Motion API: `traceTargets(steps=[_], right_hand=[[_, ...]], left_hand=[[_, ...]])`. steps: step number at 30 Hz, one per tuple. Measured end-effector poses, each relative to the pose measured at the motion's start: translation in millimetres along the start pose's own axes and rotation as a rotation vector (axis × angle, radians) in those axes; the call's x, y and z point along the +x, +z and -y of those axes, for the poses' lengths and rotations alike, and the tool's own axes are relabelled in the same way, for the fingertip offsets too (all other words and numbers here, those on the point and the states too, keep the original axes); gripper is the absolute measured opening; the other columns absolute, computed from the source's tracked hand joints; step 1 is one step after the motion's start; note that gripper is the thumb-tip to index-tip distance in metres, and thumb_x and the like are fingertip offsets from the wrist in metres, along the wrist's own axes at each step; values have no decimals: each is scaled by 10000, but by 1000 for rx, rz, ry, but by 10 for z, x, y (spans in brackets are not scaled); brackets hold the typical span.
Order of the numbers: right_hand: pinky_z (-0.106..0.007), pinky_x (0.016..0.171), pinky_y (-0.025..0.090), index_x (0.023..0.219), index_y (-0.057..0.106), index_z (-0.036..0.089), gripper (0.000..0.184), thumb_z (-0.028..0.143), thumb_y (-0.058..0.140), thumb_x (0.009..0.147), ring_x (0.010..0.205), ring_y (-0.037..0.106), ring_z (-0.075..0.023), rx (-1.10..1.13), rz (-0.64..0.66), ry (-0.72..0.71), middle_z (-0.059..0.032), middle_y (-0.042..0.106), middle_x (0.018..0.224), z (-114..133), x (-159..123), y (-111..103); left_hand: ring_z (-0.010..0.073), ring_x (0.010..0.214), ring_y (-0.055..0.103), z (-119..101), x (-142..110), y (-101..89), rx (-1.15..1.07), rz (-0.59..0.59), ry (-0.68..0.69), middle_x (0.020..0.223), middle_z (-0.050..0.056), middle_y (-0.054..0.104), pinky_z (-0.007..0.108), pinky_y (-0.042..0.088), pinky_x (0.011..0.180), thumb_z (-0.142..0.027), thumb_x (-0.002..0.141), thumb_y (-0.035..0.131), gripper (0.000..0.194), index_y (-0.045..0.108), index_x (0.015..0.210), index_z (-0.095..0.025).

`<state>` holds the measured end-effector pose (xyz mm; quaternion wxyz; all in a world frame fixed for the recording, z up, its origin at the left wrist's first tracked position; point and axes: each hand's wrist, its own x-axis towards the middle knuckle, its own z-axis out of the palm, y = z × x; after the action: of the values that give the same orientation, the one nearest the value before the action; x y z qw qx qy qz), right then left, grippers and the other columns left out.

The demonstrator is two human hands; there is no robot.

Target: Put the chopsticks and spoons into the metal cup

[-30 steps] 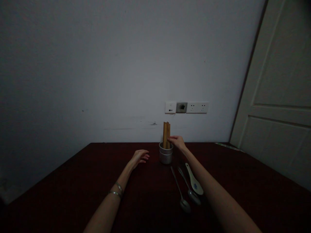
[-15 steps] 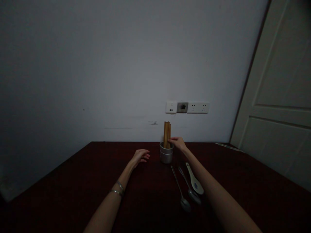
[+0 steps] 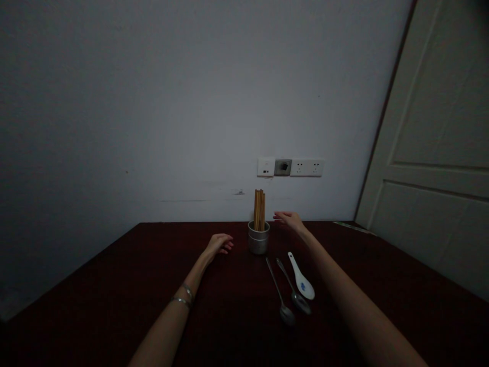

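Several wooden chopsticks (image 3: 259, 210) stand upright in a grey metal cup (image 3: 259, 242) near the back of the table. To the cup's right, apart from it, my right hand (image 3: 289, 219) is held with fingers stretched toward the chopsticks and nothing in them. My left hand (image 3: 219, 244) is on the left of the cup, fingers loosely curved and apart, also empty. In front of the cup lie a long-handled metal spoon (image 3: 280, 300), a second metal spoon (image 3: 296, 293) and a white ceramic soup spoon (image 3: 301, 278) with a blue mark.
The dark red table (image 3: 107, 295) meets a pale wall (image 3: 191, 102) at its back edge. White wall sockets (image 3: 307, 167) sit above the table. A door (image 3: 439, 153) rises at the right, and a thin strip (image 3: 353, 227) lies along the back right edge.
My right hand has let go of the chopsticks and moved right, away from the cup. The left hand has stayed nearly still; the view has shifted slightly.
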<state>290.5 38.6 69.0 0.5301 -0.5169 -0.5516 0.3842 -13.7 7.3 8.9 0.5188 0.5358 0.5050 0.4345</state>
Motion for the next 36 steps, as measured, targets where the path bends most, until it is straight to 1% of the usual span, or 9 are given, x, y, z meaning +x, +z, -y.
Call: traceTargets(steps=[6, 9, 12, 15, 21, 25, 29, 34, 36], right_hand=[[-225, 503, 448, 738, 679, 97, 201, 270, 592, 683, 600, 627, -166, -182, -96, 53, -100, 690, 718, -371, -263, -519], [-260, 600, 466, 716, 692, 111, 148, 196, 605, 631, 678, 638, -202, -324, -141, 31, -91, 690, 708, -536, -482, -693], [-283, 734, 460, 779, 701, 139, 196, 163, 564, 641, 801, 638, -219, -607, -129, -59, -92, 697, 817, -627, -700, -787], [-287, 807, 446, 880, 687, 135, 264, 165, 516, 682, 878, 626, -214, -771, -33, -117, -102, 684, 916, -662, -905, -807], [-310, 952, 361, 1033, 638, 143, 336, 201, 502, 732, 1089, 529, -216, -842, 133, -219, -118, 594, 1149, -707, -1236, -777], [-335, 997, 318, 1103, 600, 131, 372, 252, 471, 775, 1166, 463, -212, -848, 125, -226, -131, 511, 1255, -721, -1354, -816], [-330, 1019, 297, 1124, 587, 133, 375, 249, 433, 803, 1183, 445, -188, -841, 110, -291, -116, 514, 1256, -701, -1433, -846], [-339, 1025, 289, 1116, 596, 135, 370, 245, 431, 804, 1193, 434, -196, -868, 79, -300, -118, 521, 1248, -669, -1477, -811], [-337, 1023, 292, 1127, 590, 135, 376, 240, 439, 799, 1193, 434, -198, -885, 79, -291, -113, 514, 1257, -666, -1478, -800]], left_hand=[[108, 514, 562, -4, -12, -3, 6, 6, 23, 659, 57, 637, 191, 421, 441, -313, 631, 582, 241, 614, 765, -116], [116, 527, 565, 39, 34, -30, -19, 12, 40, 657, 62, 633, 201, 426, 449, -309, 637, 563, 223, 611, 744, -119], [120, 540, 567, 75, 67, -50, -46, 11, 51, 657, 64, 628, 209, 429, 458, -320, 645, 549, 226, 610, 735, -122], [117, 541, 561, 67, 45, -51, -57, 5, 52, 659, 60, 619, 211, 431, 467, -338, 637, 556, 245, 608, 736, -120], [121, 542, 567, -17, -85, -16, -68, -23, 78, 634, 59, 611, 215, 436, 490, -380, 601, 568, 298, 603, 720, -109], [113, 521, 559, -14, -128, -6, -146, -65, 108, 595, 47, 601, 241, 470, 544, -320, 590, 575, 235, 606, 672, -103], [114, 529, 566, 22, -156, -12, -227, -129, 168, 602, 47, 613, 242, 477, 559, -257, 588, 567, 179, 610, 662, -99], [120, 534, 571, -18, -224, 0, -208, -163, 137, 600, 52, 614, 258, 483, 588, -252, 613, 528, 177, 608, 669, -104], [125, 536, 571, -65, -262, 17, -138, -129, 98, 590, 50, 612, 260, 480, 589, -278, 628, 531, 187, 609, 665, -111]])
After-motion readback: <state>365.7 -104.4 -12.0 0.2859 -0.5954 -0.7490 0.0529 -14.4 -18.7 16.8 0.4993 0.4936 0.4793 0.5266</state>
